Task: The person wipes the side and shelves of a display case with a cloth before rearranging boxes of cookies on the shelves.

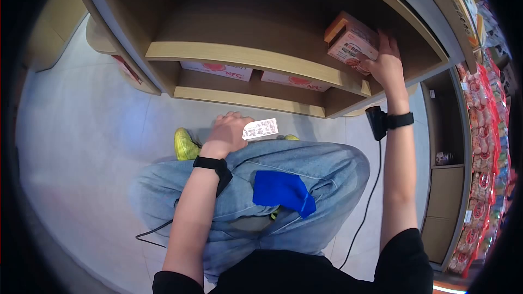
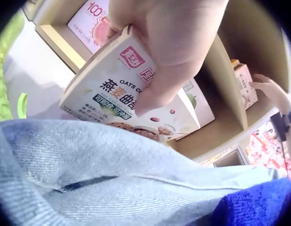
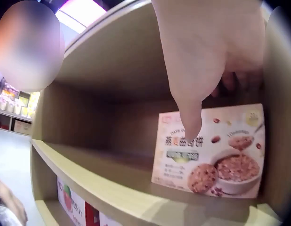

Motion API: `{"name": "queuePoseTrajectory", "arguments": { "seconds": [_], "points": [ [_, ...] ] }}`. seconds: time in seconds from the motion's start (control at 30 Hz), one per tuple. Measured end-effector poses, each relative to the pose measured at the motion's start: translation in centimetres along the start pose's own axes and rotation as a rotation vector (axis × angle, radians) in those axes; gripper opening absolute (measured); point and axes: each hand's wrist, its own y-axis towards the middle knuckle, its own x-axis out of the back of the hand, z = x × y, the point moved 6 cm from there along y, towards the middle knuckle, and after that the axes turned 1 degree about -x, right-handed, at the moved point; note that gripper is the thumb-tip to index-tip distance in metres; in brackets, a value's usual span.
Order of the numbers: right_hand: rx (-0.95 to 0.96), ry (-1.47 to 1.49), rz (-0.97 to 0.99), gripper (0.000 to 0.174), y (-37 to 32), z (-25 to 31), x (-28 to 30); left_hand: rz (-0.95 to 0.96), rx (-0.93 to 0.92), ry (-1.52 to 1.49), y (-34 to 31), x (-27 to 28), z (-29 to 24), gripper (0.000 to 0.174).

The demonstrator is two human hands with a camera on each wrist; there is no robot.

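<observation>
My left hand (image 1: 229, 133) grips a white oat cookie box (image 1: 260, 129) above my lap; in the left wrist view the thumb of the hand (image 2: 169, 52) lies across the printed front of that box (image 2: 103, 101). On the shelf, at the right end of the upper compartment, my right hand (image 1: 388, 65) holds a pink-and-white box (image 1: 351, 49). Seen from the right wrist, the thumb of this hand (image 3: 211, 52) touches the upper front of the upright box (image 3: 206, 155), with fingertips behind its top edge. An orange-brown box edge (image 1: 336, 26) shows beside it.
White-and-pink cartons (image 1: 218, 69) fill part of the lower compartment behind the shelf board (image 1: 245, 60). A blue cloth (image 1: 280, 189) lies on my jeans, near a yellow shoe (image 1: 185, 144). Red-packaged goods (image 1: 482, 147) hang at the far right. Cables run from both wrist cameras.
</observation>
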Motion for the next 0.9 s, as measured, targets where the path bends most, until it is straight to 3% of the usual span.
{"name": "queuePoseTrajectory", "arguments": {
  "seconds": [0.1, 0.17, 0.3, 0.4, 0.5, 0.57, 0.7, 0.77, 0.87, 0.9],
  "points": [
    [0.072, -0.061, 0.130, 0.073, 0.2, -1.7, -0.8, 0.012, 0.025, 0.027, 0.5, -1.0, -0.4, 0.038],
    [0.054, -0.144, 0.208, 0.073, 0.0, -1.6, -0.8, 0.131, 0.055, 0.065, 0.5, -2.0, -0.5, 0.046],
    [0.054, -0.110, 0.171, 0.064, 0.0, -1.2, 0.1, 0.140, 0.058, 0.071, 0.8, -3.1, 0.1, 0.044],
    [0.055, -0.032, 0.192, 0.055, -0.6, 1.2, 2.0, 0.089, 0.057, 0.120, 1.0, -2.8, -0.7, 0.042],
    [0.071, -0.052, 0.052, 0.049, -2.6, 6.5, 5.5, -0.011, -0.075, 0.209, 0.4, -0.6, -3.7, 0.042],
    [0.266, 0.144, 0.085, 0.048, -4.9, 10.0, 6.3, -0.248, -0.270, 0.183, -0.5, 1.8, -6.7, 0.047],
    [0.237, 0.244, 0.298, 0.045, -9.6, 12.7, 2.9, -0.218, -0.341, 0.142, -1.8, 2.1, -9.6, 0.052],
    [0.307, 0.128, 0.257, 0.044, -11.2, 13.2, 1.7, -0.269, -0.362, 0.116, -3.0, 2.0, -10.5, 0.055],
    [0.263, 0.158, 0.280, 0.043, -12.7, 12.4, 0.5, -0.351, -0.408, 0.114, -3.8, 2.7, -11.3, 0.056],
    [0.336, 0.193, 0.347, 0.042, -13.3, 12.7, -0.2, -0.398, -0.436, 0.106, -4.0, 3.2, -11.7, 0.056]
  ]
}}
